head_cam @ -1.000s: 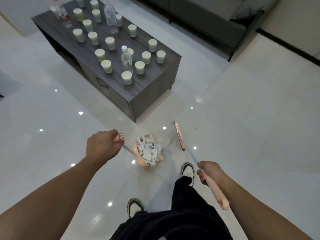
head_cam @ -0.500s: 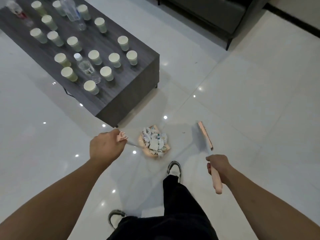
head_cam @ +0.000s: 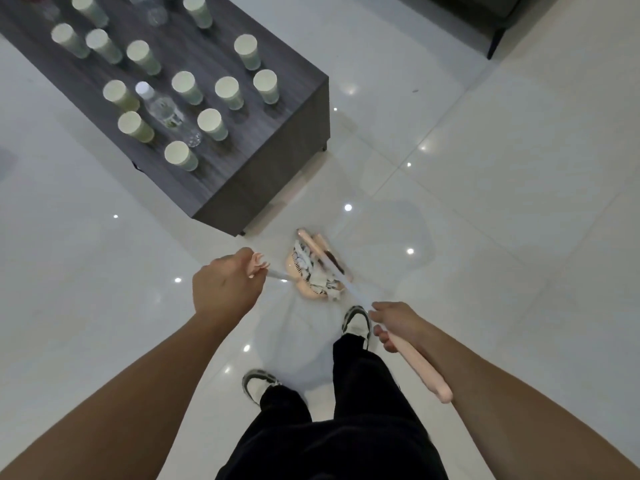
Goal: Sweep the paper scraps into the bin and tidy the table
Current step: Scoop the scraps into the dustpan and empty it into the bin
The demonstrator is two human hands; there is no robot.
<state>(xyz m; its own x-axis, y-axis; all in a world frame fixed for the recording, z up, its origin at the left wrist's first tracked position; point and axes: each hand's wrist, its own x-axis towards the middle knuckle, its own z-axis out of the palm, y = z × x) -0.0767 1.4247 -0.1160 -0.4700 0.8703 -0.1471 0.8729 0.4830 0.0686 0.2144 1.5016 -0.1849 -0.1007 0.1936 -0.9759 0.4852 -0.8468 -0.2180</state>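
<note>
Left hand (head_cam: 225,285): mine, at centre frame, fingers curled tight round the pink grip end of the dustpan handle (head_cam: 258,268); a thin pale shaft runs from that grip toward the right and down to the pan.

Right hand (head_cam: 394,323): mine, right of centre, fingers wrapped round the broom handle (head_cam: 420,368); the pink grip sticks out behind my hand toward the lower right, and the pale shaft goes up and left from it.

Dustpan (head_cam: 304,289): pink, low over the floor between my two hands, just above my forward shoe in the frame. Whether it touches the floor I cannot tell.

Paper scraps (head_cam: 311,271): white with dark print, heaped inside the dustpan.

Broom head (head_cam: 323,252): pink with dark bristles, lying across the top of the scraps and the pan, blurred.

Shoes (head_cam: 356,320): two, white with dark trim, one just below the pan, the other lower and to the left; black trousers fill the bottom centre.

Floor (head_cam: 485,202): glossy white tiles with spots of reflected light.

Counter (head_cam: 263,161): dark wood-grain, low, upper left of the frame, its near corner close to the pan.

Paper cups (head_cam: 211,123): many, pale green, upright, spread over the counter.

Bottle (head_cam: 159,105): clear plastic with white cap, standing among the cups; another clear vessel at the top edge.

Sofa leg (head_cam: 493,46): dark, upper right corner.
</note>
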